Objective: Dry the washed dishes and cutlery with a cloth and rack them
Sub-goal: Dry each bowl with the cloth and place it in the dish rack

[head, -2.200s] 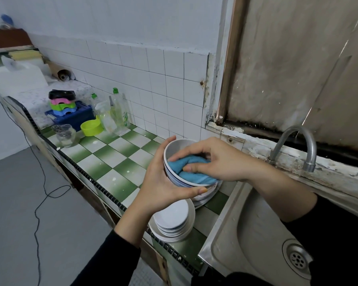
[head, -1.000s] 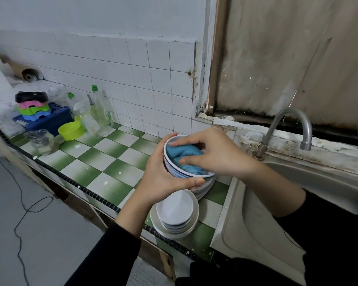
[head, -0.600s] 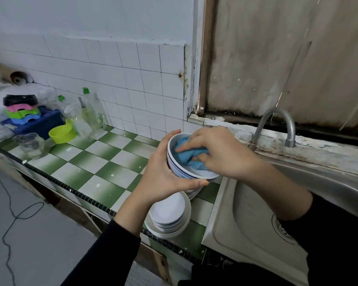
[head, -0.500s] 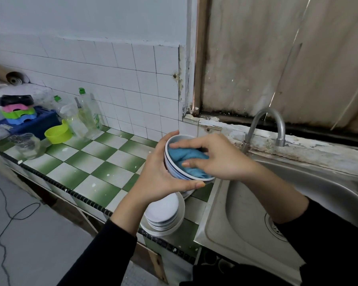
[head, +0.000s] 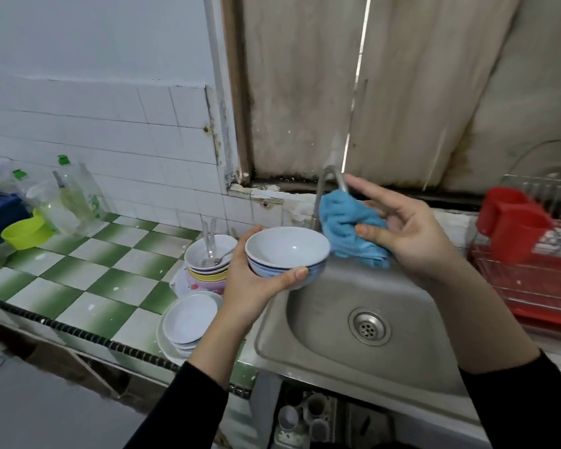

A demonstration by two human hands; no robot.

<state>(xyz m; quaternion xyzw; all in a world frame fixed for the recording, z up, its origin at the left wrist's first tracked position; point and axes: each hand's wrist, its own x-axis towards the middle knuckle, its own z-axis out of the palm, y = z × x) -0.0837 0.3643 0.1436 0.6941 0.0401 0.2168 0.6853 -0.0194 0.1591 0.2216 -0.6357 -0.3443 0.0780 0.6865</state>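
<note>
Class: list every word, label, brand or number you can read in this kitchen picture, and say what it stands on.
No text can be read.
Bottle: a green label, too blurred to read.
Bowl, cloth, rack: no writing shows.

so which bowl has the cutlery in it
The top bowl of the stack on the counter, just left of the left hand: cutlery stands in it. The held bowl is empty.
</note>
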